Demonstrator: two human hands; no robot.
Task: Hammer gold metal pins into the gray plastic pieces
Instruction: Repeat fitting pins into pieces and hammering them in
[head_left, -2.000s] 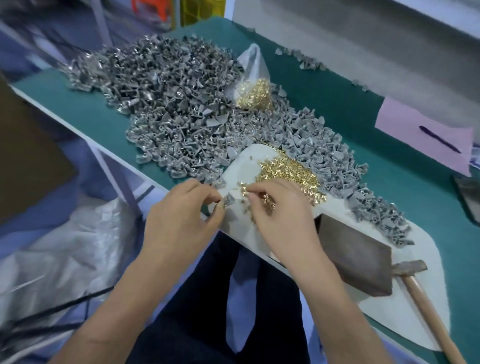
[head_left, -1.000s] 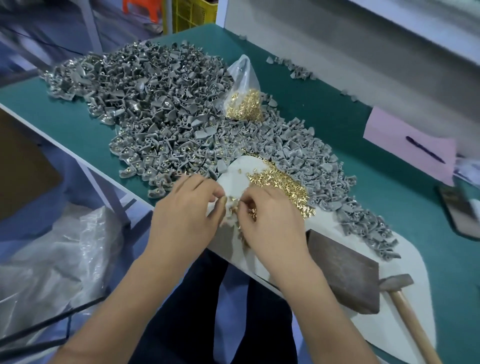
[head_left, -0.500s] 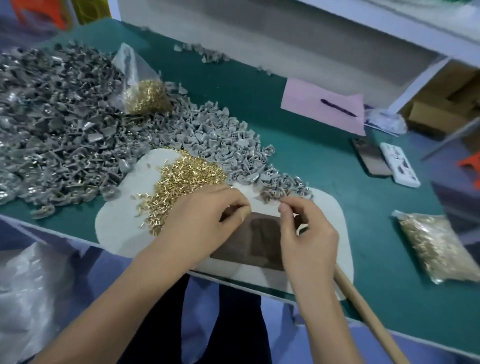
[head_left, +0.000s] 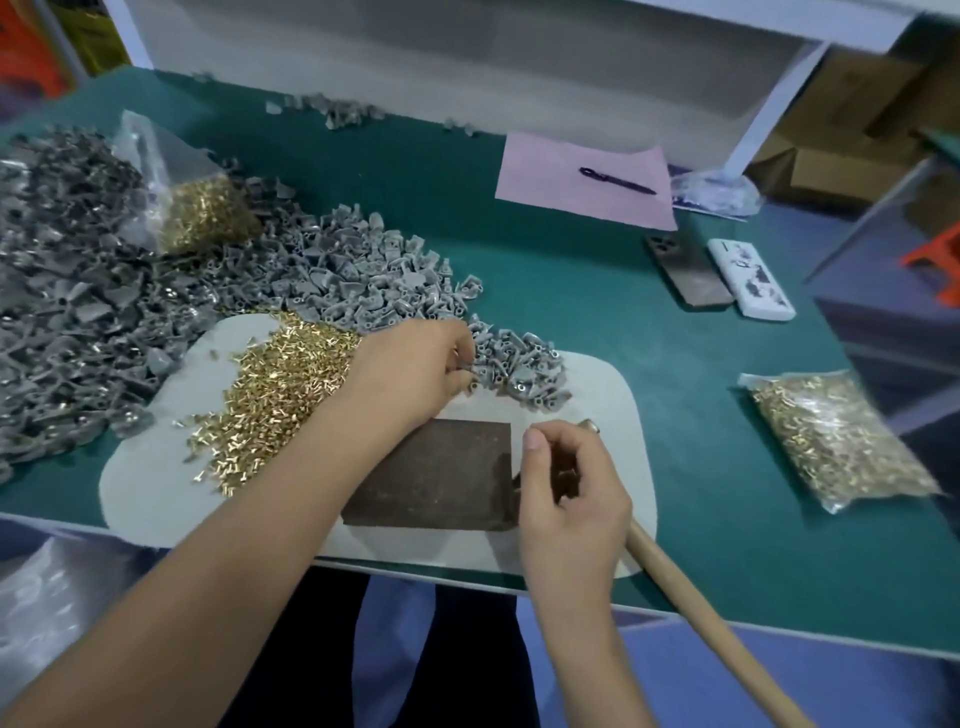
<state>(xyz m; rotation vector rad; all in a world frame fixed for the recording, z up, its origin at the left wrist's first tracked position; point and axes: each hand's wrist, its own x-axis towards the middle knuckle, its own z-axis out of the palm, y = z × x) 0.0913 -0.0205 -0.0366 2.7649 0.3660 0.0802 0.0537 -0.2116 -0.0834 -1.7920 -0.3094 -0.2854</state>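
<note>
A large heap of gray plastic pieces (head_left: 363, 275) covers the left of the green table and spills onto a white mat (head_left: 597, 395). Loose gold pins (head_left: 280, 395) lie piled on the mat's left part. My left hand (head_left: 415, 374) reaches across the pins, and its curled fingertips pinch a gray piece at the heap's near edge. A dark block (head_left: 441, 478) lies on the mat under my left wrist. My right hand (head_left: 566, 493) hovers with curled fingers over the hammer's head, at the block's right edge. What it holds is hidden. The wooden hammer handle (head_left: 691, 597) runs off the table's front.
A clear bag of gold pins (head_left: 208, 213) sits on the heap at the back left, and another bag (head_left: 836, 441) lies at the right. Pink paper (head_left: 561, 182) with a pen, and two phones (head_left: 685, 273), lie further back. A white shelf stands behind.
The view has swung right. Both hands left the pin pile; my left hand moved up to the gray pieces and my right hand came over the hammer head.
</note>
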